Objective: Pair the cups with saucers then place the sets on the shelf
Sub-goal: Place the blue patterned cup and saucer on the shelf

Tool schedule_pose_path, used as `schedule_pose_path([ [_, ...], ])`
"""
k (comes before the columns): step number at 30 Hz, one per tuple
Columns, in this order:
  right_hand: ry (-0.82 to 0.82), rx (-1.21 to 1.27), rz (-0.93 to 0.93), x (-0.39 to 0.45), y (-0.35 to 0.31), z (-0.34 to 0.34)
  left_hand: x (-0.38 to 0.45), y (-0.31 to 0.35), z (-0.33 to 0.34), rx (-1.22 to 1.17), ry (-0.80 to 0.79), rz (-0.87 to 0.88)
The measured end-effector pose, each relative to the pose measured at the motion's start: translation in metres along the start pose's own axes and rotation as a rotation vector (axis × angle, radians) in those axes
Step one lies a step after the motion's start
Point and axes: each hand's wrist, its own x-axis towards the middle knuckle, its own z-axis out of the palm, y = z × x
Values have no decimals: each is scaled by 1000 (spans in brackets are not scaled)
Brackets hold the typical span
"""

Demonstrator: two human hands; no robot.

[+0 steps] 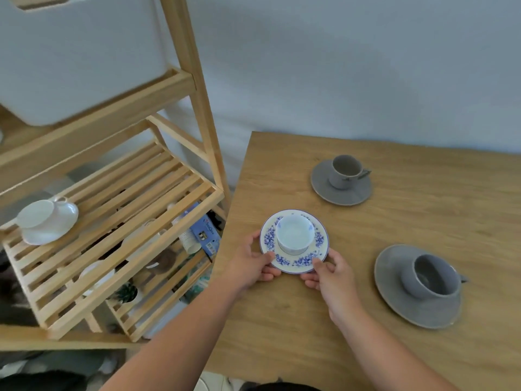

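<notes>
Wooden slats of the shelf [118,210] fill the left of the frame, and one white cup-and-saucer set [46,220] already sits there. On the table [366,320] at right, two grey sets, the far one [341,182] and the near one [421,286], are paired but wait to be shelved. At centre, the blue-flowered saucer [293,259] carries its white cup [294,234]. The left hand [251,263] pinches the saucer's lower-left rim; the right hand [331,273] pinches its lower-right rim, thumbs on top. The saucer lies between both hands; whether it has left the table cannot be told. Three sets likely remain.
</notes>
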Motion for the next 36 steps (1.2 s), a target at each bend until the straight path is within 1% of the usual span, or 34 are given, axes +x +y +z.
schedule_pose_path([
  [8,-223,-117,-29,10,-2,91,-9,-13,-89,-127,205,9],
  [14,-415,-206,-11,18,-10,171,-21,-22,-154,-280,363,69],
  [21,-611,-396,7,20,-15,260,-33,-38,-219,-402,541,65],
  [26,-699,-483,65,11,-5,315,-44,-61,-258,-450,658,34],
  [29,-743,-539,64,0,3,341,-55,-70,-272,-502,700,24],
  [36,-815,-625,47,-17,20,380,-70,-88,-296,-598,785,-9],
])
